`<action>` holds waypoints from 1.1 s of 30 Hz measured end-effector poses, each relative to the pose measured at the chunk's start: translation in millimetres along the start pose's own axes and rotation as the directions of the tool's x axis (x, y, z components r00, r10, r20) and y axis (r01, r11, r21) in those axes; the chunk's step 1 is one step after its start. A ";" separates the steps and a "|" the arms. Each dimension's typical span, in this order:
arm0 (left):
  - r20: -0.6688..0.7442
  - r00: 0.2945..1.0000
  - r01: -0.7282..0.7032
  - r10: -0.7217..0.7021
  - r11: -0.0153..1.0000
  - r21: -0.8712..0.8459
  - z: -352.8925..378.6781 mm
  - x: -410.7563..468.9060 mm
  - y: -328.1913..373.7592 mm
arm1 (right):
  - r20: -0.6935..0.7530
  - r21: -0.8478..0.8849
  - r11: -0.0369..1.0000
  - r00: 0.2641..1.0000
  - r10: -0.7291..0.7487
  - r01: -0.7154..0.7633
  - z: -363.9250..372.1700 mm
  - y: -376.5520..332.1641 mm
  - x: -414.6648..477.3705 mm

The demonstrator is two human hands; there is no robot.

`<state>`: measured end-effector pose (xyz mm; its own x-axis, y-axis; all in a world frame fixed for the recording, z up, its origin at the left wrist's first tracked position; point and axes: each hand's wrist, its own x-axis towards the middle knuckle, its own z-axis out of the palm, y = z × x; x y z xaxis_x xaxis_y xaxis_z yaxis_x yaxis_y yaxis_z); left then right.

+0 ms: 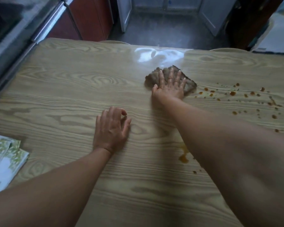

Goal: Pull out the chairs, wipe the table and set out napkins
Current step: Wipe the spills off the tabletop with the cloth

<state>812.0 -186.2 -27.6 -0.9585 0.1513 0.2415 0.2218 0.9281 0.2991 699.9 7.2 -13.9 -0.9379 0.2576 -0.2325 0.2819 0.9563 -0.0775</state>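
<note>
A light wood-grain table (72, 99) fills the view. My right hand (170, 85) lies flat with spread fingers on a brown-grey cloth (189, 86), pressing it onto the far middle of the table. My left hand (111, 128) rests on the bare tabletop nearer to me, fingers loosely bent, holding nothing. Orange-brown sauce drops and crumbs (233, 93) are scattered to the right of the cloth. A larger orange smear (184, 157) lies beside my right forearm. A stack of napkins (5, 159) with a green leaf print sits at the table's left edge.
Two chair backs (112, 41) (226, 49) peek over the far table edge. A shiny metal-framed surface (20, 38) runs along the left side. Beyond the table lie a grey floor, red-brown cabinets (88, 18) and white doors (210, 15).
</note>
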 end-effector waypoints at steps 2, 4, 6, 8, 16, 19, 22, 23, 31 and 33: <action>0.013 1.000 0.004 -0.004 1.000 -0.001 -1.3 -1.0 1.6 | 0.010 0.013 0.999 0.999 0.037 -0.038 -0.6 8.6 -3.5; 0.015 1.000 0.004 -0.004 1.000 -0.003 -2.8 -1.8 2.7 | 0.016 0.022 0.998 0.998 0.057 -0.058 -1.5 17.2 -10.6; 0.022 1.000 0.005 -0.005 1.000 -0.018 -3.6 -1.8 2.8 | 0.028 0.028 0.998 0.998 0.054 -0.055 -0.7 24.5 -22.7; 0.035 0.999 0.011 -0.010 1.000 -0.030 -4.4 -1.1 3.1 | 0.044 0.033 0.999 0.999 0.022 -0.024 2.8 28.0 -39.7; 0.016 1.000 -0.002 0.003 0.998 -0.057 -6.0 -7.9 5.8 | 0.089 0.029 0.988 0.984 -0.154 0.152 24.3 31.4 -130.9; 0.012 1.000 -0.015 0.016 0.997 -0.073 -5.9 -9.1 5.3 | 0.077 0.003 0.972 0.969 -0.235 0.235 35.1 39.0 -163.7; -0.010 1.000 0.013 -0.014 0.991 -0.137 -3.5 -11.4 11.6 | 0.055 -0.010 0.961 0.960 -0.274 0.275 43.8 51.5 -196.3; -0.023 0.999 0.040 -0.044 0.985 -0.171 -2.6 -12.6 16.0 | 0.050 -0.009 0.962 0.961 -0.274 0.274 46.3 54.1 -206.0; -0.029 0.978 0.200 -0.206 0.971 -0.130 15.8 -10.3 56.1 | -0.020 -0.005 0.975 0.975 -0.223 0.223 59.9 71.1 -243.1; -0.012 0.967 0.249 -0.254 0.956 -0.155 18.8 -2.1 67.0 | -0.030 0.000 0.976 0.976 -0.217 0.217 61.0 71.5 -240.3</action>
<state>825.5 -118.0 -25.5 -0.9811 -0.0939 0.1689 0.0007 0.8723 0.4890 957.8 5.2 -22.8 -0.9823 0.0483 -0.1809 0.0719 0.9894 -0.1263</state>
